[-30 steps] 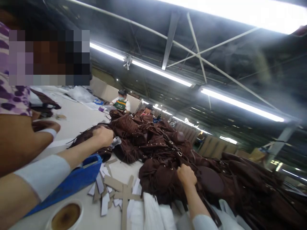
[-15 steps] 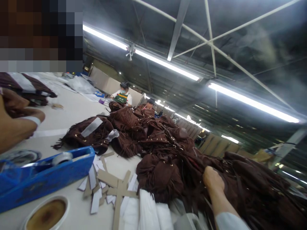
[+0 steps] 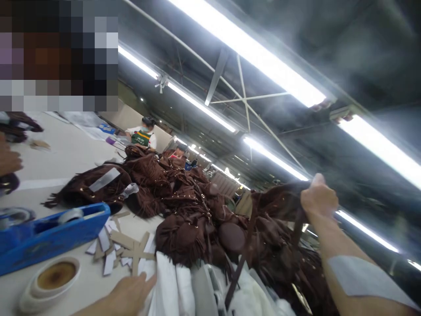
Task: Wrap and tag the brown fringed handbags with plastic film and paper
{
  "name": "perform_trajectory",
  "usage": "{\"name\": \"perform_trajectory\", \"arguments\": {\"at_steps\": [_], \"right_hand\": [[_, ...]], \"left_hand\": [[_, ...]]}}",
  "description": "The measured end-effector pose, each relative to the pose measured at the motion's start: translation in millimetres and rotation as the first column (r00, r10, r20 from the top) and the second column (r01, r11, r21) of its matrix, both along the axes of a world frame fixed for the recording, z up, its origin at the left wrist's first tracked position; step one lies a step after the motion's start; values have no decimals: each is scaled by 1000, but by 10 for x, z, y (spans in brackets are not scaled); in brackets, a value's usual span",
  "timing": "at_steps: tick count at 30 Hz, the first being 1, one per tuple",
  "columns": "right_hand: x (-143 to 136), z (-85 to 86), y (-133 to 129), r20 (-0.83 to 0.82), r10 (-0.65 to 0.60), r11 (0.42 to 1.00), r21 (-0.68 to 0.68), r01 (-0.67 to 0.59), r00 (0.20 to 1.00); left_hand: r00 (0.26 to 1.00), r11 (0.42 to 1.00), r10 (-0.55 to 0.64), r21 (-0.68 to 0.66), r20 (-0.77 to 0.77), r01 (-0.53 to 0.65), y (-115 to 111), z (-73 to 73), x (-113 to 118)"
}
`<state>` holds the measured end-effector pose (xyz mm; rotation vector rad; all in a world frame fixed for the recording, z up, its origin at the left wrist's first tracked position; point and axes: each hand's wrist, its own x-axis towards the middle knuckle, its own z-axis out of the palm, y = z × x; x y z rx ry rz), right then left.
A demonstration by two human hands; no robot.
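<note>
My right hand (image 3: 319, 199) is raised at the right, closed round part of a brown fringed bag (image 3: 279, 199) that hangs from it, its strap trailing down. My left hand (image 3: 131, 292) is low in the middle, its fingers spread beside folded white material (image 3: 167, 281) and below some cardboard strips (image 3: 131, 250). A large pile of brown bags (image 3: 184, 188) spreads beyond both hands. One bag with a pale strip on it (image 3: 95, 184) lies at the pile's left end.
A blue tape dispenser (image 3: 55, 239) and a round white container with brown contents (image 3: 57, 276) stand on the table at the left. Another person's hand (image 3: 9, 158) shows at the left edge. A person in a green vest (image 3: 141, 136) is beyond the pile.
My right hand has risen from the pile, lifting a bag. My left hand has come into view at the bottom. The view has shifted to the right and upward.
</note>
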<state>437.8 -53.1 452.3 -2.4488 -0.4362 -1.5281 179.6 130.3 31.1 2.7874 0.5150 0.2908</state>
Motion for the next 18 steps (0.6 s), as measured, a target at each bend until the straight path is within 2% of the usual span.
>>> {"name": "perform_trajectory", "arguments": {"at_steps": [2,3,5,7,8,10,12,14,16,18], "right_hand": [[-297,286,-390,51,-25,998,67,21,998],[-463,422,-585,79,-30,996,87,23,996],[-824,665,-944,137,-17,996,89,5,990],[-1205,856,-1229,185,11,998,61,-23,983],[-1393,932,-1338,208,29,998,42,-39,978],[-1740,1060,-1500,272,79,997,0,-82,959],[-2031,1167,-1608,345,148,989,-58,-136,927],[-2258,1258,-1684,400,227,973,-117,-197,888],[-2444,1323,-1730,426,287,958,-148,-247,858],[-2629,1356,-1731,450,336,942,-146,-303,828]], "left_hand": [[997,999,36,-35,-63,-38,-29,234,25],[998,996,48,-79,-40,-51,-52,361,49],[992,975,37,-222,117,-10,-139,661,101],[939,901,-2,-407,343,150,-298,1038,132],[886,828,-15,-491,464,271,-404,1251,134],[762,615,-17,-594,647,518,-654,1700,108],[663,400,-59,-591,746,701,-925,2132,49],[573,197,-101,-549,813,812,-1183,2495,-28],[506,52,-142,-504,851,862,-1405,2766,-106],[418,-34,-194,-432,887,901,-1589,2948,-177]]}}
